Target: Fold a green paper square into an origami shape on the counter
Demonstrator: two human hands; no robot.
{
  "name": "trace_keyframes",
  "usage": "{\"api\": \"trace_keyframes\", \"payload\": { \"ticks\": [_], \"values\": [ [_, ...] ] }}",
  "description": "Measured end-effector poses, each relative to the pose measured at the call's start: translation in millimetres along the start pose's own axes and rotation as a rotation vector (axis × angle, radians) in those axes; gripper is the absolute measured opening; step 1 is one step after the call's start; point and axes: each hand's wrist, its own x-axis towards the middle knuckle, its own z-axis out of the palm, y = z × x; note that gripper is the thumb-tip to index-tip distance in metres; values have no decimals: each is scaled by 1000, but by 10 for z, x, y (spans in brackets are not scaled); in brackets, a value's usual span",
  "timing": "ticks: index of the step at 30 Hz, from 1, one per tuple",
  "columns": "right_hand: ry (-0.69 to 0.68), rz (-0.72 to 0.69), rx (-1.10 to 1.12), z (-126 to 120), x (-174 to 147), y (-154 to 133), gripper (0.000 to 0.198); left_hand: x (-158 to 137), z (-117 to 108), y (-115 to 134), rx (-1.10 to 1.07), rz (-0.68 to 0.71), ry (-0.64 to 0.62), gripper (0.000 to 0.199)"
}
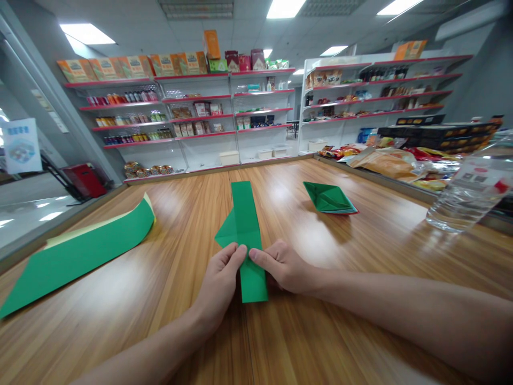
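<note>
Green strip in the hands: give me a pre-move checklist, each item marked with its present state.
1. Left hand on the green strip: ok, thumb on its left side.
2. Right hand on the green strip: ok, thumb on its right side.
3. Underside layers aligned: cannot tell, hidden.
4. Folded green piece out of the way: ok, lying apart at right.
5. Green sheet flat: not ok, far end curls up.
6. Plastic bottle apart from the strip: ok.
</note>
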Motion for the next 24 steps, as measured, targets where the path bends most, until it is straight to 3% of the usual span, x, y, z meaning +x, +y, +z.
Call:
{"api": "trace_keyframes", "payload": {
  "ticks": [5, 11, 18, 24],
  "values": [
    [54, -8, -51, -14, 16, 38, 58, 22, 9, 30, 151, 25, -34, 34],
    [-71, 159, 146, -48, 42, 83, 66, -8, 19, 38, 143, 38, -21, 35],
    [-88, 128, 147, -25, 31, 65, 66, -27, 39, 31, 47, 22, -10, 35],
    [26, -9, -3, -30, 12, 25, 59, -15, 40, 47, 110, 16, -13, 35]
  ]
}}
